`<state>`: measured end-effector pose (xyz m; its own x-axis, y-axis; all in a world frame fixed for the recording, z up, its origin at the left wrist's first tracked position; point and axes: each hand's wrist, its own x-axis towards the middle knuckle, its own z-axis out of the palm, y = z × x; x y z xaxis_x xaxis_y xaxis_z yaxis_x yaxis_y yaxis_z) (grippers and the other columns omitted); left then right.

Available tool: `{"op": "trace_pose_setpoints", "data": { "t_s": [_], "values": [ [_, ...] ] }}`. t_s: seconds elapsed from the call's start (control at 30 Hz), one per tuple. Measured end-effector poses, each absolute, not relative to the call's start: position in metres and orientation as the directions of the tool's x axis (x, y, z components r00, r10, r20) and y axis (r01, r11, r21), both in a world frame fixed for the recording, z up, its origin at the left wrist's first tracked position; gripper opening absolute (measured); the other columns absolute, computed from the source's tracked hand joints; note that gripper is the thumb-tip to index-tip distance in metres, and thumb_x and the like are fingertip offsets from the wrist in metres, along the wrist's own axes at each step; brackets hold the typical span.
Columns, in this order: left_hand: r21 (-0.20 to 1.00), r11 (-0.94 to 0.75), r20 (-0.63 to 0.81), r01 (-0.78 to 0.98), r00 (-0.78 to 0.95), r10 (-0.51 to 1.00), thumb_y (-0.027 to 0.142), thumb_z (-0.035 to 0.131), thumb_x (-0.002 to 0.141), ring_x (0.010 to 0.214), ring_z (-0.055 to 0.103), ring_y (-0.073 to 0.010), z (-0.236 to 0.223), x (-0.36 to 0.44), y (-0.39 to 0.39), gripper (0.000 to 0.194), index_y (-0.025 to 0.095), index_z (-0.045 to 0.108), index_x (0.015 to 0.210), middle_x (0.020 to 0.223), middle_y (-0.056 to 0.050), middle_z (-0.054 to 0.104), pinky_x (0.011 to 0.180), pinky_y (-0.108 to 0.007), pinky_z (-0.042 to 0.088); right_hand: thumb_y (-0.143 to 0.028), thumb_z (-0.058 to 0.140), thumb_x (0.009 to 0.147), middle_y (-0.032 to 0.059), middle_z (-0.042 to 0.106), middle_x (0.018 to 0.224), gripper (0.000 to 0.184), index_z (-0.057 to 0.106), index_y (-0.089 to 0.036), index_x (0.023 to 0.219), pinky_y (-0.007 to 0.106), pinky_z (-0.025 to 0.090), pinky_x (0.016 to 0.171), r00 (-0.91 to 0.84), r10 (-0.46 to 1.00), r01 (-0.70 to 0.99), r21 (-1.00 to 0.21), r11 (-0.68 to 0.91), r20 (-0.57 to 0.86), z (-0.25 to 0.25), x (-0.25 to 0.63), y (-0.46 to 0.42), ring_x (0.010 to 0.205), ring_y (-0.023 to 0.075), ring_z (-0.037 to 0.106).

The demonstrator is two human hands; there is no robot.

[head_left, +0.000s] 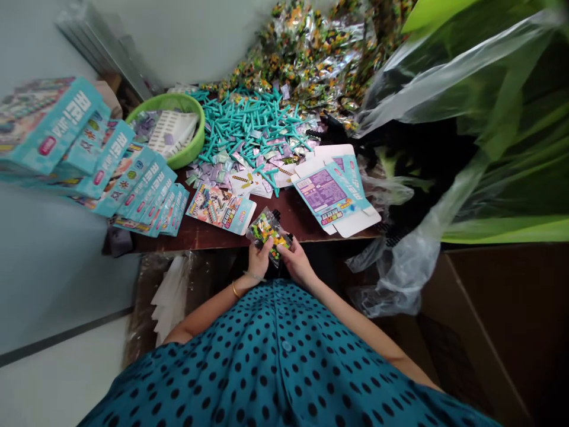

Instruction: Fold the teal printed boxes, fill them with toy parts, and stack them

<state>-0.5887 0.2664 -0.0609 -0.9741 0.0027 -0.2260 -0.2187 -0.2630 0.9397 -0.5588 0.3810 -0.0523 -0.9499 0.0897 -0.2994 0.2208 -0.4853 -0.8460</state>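
Between my two hands is a clear plastic bag of small building bricks (265,227), coloured yellow, orange, green and black. My left hand (258,261) grips its left side with the thumb on top. On the right side, my right hand (299,262) pinches the bag near some black pieces. Just beyond my left hand, a printed blue box (221,209) lies at the table's edge. Flattened blue and purple cartons (331,193) with open white flaps lie to the right, apart from my hands.
Stacked blue boxes (128,172) rise at the left beside a green basket (201,133) holding printed sheets. Teal sticks (249,121) and small purple packets (213,175) cover the dark red table (284,214). Bagged bricks (311,53) heap behind. Clear plastic (395,279) hangs at right.
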Motion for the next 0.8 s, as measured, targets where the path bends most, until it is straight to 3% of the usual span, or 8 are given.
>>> {"op": "trace_pose_setpoints", "data": {
  "t_s": [0.1,0.23,0.33,0.43,0.5,0.57,0.67,0.8],
  "values": [
    [0.955,-0.195,-0.225,-0.221,-0.974,0.003,0.052,0.074,0.082,0.1,0.073,-0.0265,-0.062,-0.591,0.27,0.041,0.016,0.076,0.101,0.106,-0.009,0.078,0.094,-0.039,0.056,-0.041,0.085,0.072,0.0046,0.068,0.132,0.07,0.055,-0.031,0.134,0.043,0.057,0.1,-0.93,0.091,0.224,-0.747,-0.626,-0.355,-0.045,-0.555,0.373,0.114,0.025,0.068],
    [0.971,-0.103,-0.199,-0.216,-0.968,0.154,0.06,0.07,0.085,0.1,0.073,-0.0295,-0.056,-0.596,0.266,0.051,0.014,0.074,0.107,0.106,-0.013,0.078,0.092,-0.042,0.058,-0.035,0.087,0.069,0.0029,0.069,0.127,0.076,0.052,-0.033,0.136,0.041,0.061,0.094,-0.914,0.174,0.187,-0.762,-0.62,-0.366,-0.038,-0.562,0.377,0.11,0.0241,0.07],
    [0.979,0.183,0.023,0.094,-0.933,0.359,0.054,0.077,0.081,0.12,0.066,-0.0337,-0.053,-0.596,0.246,0.064,0.015,0.065,0.13,0.13,-0.017,0.07,0.104,-0.048,0.053,-0.034,0.087,0.068,0.0025,0.069,0.124,0.075,0.052,-0.031,0.134,0.04,0.06,0.094,-0.909,0.258,0.124,-0.803,-0.584,-0.328,-0.041,-0.572,0.391,0.108,0.0235,0.07],
    [0.677,0.57,0.19,0.465,-0.859,0.475,0.032,0.073,0.088,0.145,0.046,-0.0351,-0.054,-0.607,0.215,0.063,0.022,0.054,0.147,0.152,-0.016,0.055,0.122,-0.058,0.033,-0.035,0.088,0.066,0.0029,0.07,0.121,0.072,0.054,-0.03,0.129,0.04,0.062,0.089,-0.886,0.307,0.119,-0.811,-0.572,-0.347,-0.049,-0.577,0.409,0.104,0.024,0.07],
    [0.432,0.743,0.223,0.511,-0.859,0.461,0.02,0.064,0.091,0.152,0.036,-0.0363,-0.054,-0.628,0.193,0.057,0.024,0.055,0.147,0.157,-0.015,0.049,0.125,-0.066,0.02,-0.035,0.089,0.063,0.0028,0.07,0.12,0.072,0.055,-0.029,0.126,0.038,0.062,0.084,-0.87,0.319,0.145,-0.814,-0.563,-0.376,-0.056,-0.577,0.418,0.102,0.0239,0.07],
    [0.326,0.814,0.261,0.481,-0.873,0.412,0.017,0.061,0.09,0.152,0.035,-0.0375,-0.049,-0.655,0.173,0.052,0.023,0.06,0.142,0.156,-0.015,0.05,0.124,-0.068,0.019,-0.035,0.091,0.06,0.0024,0.069,0.12,0.074,0.056,-0.03,0.125,0.038,0.062,0.083,-0.864,0.314,0.168,-0.814,-0.555,-0.393,-0.062,-0.574,0.424,0.1,0.0236,0.07],
    [0.42,0.767,0.397,0.486,-0.858,0.326,0.023,0.054,0.096,0.14,0.052,-0.0317,-0.029,-0.688,0.15,0.039,0.021,0.068,0.132,0.142,-0.014,0.064,0.12,-0.058,0.035,-0.034,0.092,0.058,0.0021,0.071,0.119,0.077,0.056,-0.03,0.126,0.041,0.061,0.09,-0.876,0.279,0.18,-0.803,-0.568,-0.394,-0.061,-0.569,0.425,0.104,0.0245,0.07],
    [0.66,0.602,0.54,0.45,-0.841,0.037,0.038,0.045,0.104,0.128,0.062,-0.0253,0.006,-0.69,0.139,0.039,0.02,0.068,0.13,0.133,-0.013,0.069,0.114,-0.044,0.046,-0.032,0.092,0.059,0.0023,0.071,0.122,0.077,0.056,-0.031,0.128,0.042,0.058,0.096,-0.911,0.184,0.187,-0.767,-0.614,-0.37,-0.044,-0.567,0.423,0.11,0.0258,0.07]
  ]
}}
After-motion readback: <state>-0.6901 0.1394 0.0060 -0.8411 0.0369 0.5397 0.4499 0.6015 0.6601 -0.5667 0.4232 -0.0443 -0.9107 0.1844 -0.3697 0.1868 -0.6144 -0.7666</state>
